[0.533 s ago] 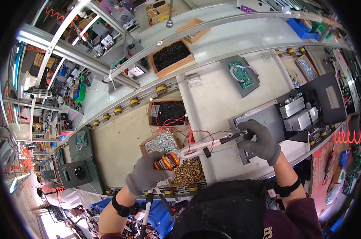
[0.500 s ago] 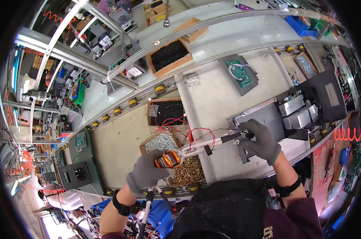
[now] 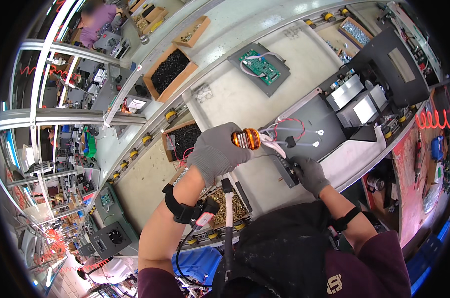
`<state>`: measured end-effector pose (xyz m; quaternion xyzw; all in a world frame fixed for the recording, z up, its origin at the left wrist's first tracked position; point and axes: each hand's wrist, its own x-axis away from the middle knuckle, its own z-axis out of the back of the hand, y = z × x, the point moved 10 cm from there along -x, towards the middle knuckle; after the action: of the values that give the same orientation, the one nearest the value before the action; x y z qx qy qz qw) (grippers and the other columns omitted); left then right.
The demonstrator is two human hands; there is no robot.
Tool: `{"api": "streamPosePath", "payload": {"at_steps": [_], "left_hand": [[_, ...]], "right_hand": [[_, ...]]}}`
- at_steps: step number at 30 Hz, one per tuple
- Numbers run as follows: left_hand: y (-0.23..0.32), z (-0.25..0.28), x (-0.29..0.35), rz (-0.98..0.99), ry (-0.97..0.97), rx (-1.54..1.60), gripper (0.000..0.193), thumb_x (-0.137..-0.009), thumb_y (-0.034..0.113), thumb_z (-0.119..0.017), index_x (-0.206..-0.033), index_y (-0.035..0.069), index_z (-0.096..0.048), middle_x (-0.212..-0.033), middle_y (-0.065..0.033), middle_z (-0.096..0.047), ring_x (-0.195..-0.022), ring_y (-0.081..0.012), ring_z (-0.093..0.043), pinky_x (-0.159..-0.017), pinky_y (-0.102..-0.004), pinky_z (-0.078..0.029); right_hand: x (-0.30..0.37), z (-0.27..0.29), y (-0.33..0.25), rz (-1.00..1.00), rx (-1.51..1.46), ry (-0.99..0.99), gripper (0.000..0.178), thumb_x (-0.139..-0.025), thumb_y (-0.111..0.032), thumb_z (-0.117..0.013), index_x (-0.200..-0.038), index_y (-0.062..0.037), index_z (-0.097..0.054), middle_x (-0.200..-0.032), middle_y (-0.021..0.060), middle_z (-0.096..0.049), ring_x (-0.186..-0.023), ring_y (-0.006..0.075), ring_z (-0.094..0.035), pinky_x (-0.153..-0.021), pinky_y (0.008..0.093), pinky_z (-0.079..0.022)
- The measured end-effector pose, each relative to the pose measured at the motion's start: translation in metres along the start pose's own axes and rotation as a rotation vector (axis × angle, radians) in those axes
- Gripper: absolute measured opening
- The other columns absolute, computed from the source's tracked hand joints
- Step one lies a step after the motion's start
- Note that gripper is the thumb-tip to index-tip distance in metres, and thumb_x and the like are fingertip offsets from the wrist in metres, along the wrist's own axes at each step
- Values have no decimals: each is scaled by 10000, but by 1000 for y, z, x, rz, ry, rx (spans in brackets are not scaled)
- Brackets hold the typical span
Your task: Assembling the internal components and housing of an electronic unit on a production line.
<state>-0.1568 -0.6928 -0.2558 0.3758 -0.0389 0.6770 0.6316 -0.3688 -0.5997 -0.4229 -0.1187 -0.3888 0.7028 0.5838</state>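
Grey-gloved left hand (image 3: 217,150) grips rounded, orange copper-wound coil (image 3: 246,139), located near left edge of dark-grey sheet-metal chassis (image 3: 307,118). Grey-gloved right hand (image 3: 310,176) at chassis's near edge, fingers bent; cannot tell whether holding anything.

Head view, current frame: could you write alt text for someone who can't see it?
A person's gloved left hand holds an orange-wound coil with wires trailing from it, while the gloved right hand is at the near edge of a dark metal chassis. Beyond lies a green circuit board on a dark plate.
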Motion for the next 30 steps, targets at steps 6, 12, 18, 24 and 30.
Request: {"api": "streamPosePath", "payload": {"at_steps": [6, 12, 18, 24, 30], "left_hand": [[-11, -59, 22, 66, -225, 49, 625, -628, 328, -796, -1104, -31, -608, -875, -133, -667, -794, -191, -646, -734, -298, -505], [-1, -70, 40, -11, -162, 102, 548, -624, 297, -781, -1063, 9, -626, -1014, -138, -657, -895, -245, -652, -798, -313, -504], [15, -67, 36, -135, -108, 137, 534, -627, 266, -780, -1058, -5, -618, -1151, -138, -629, -995, -249, -646, -867, -315, -497], [35, -61, 33, -205, -132, 79, 501, -611, 246, -770, -1019, -2, -617, -1160, -130, -623, -976, -288, -643, -859, -339, -500], [47, -54, 32, -227, -131, -23, 459, -611, 251, -751, -994, 29, -627, -1050, -125, -640, -887, -311, -647, -793, -364, -504]], "right_hand": [[55, 13, 25, 46, -2, -260, 252, -841, -213, -599, -1076, -124, -614, -935, 148, -635, -892, 347, -600, -784, 448, -460], [71, 21, 34, 110, 9, -294, 295, -845, -187, -579, -1129, -111, -614, -938, 174, -643, -901, 357, -605, -816, 444, -470], [58, 26, 45, 17, -175, -379, 303, -838, -139, -589, -1137, -96, -613, -1003, 145, -659, -932, 320, -620, -831, 395, -484], [64, 20, 47, 42, -428, -426, 288, -817, -96, -607, -1104, -75, -623, -1017, 125, -665, -932, 275, -636, -828, 350, -488], [65, -10, 69, 28, -417, -494, 287, -798, -112, -617, -1080, -60, -624, -1009, 137, -655, -942, 279, -631, -820, 347, -488]]}}
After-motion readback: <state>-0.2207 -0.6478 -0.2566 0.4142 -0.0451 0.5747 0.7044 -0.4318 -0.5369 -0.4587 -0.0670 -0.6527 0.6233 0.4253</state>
